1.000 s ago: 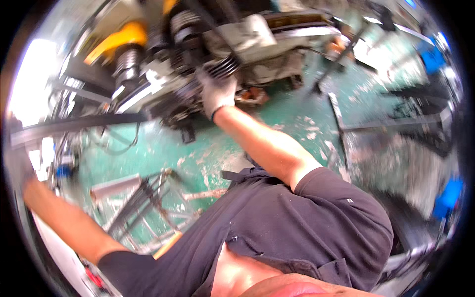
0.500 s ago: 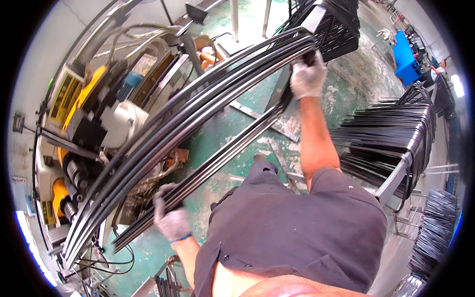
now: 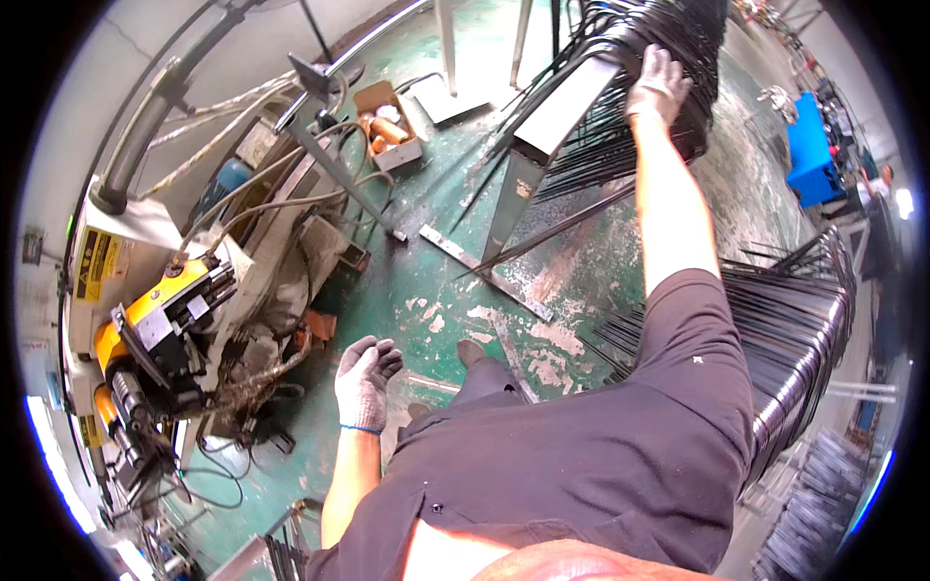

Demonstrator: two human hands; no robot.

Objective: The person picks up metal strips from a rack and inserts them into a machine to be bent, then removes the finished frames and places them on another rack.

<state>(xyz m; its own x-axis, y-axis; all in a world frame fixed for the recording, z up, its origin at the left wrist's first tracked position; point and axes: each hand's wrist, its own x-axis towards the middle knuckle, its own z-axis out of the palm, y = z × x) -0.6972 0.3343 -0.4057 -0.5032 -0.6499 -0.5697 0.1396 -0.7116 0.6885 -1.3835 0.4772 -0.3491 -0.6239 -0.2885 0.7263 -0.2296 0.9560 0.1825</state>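
Note:
My right hand (image 3: 660, 89), in a pale work glove, reaches far forward. It lies with its fingers stretched over a dense bundle of bent black metal rods (image 3: 601, 160), which hang over a flat-topped metal rack arm (image 3: 567, 105). Whether the palm presses on the rods is hard to see. My left hand (image 3: 364, 381), gloved too, hovers over the floor in front of me. Its fingers are loosely curled and apart, with nothing in them. One rod (image 3: 572, 225) sticks out low from the bundle toward the middle.
To the left stands a machine with a yellow part (image 3: 167, 302), hoses and cables. An open cardboard box (image 3: 395, 131) holds orange pieces. A flat metal bar (image 3: 484, 274) lies on the green floor. More rods hang on a second rack (image 3: 790, 339) at right; beyond is a blue bin (image 3: 812, 155).
The long bent rods that both hands held have left my hands and hang with the bundle on the rack. My right hand moved forward and right; my left hand let go and moved slightly right.

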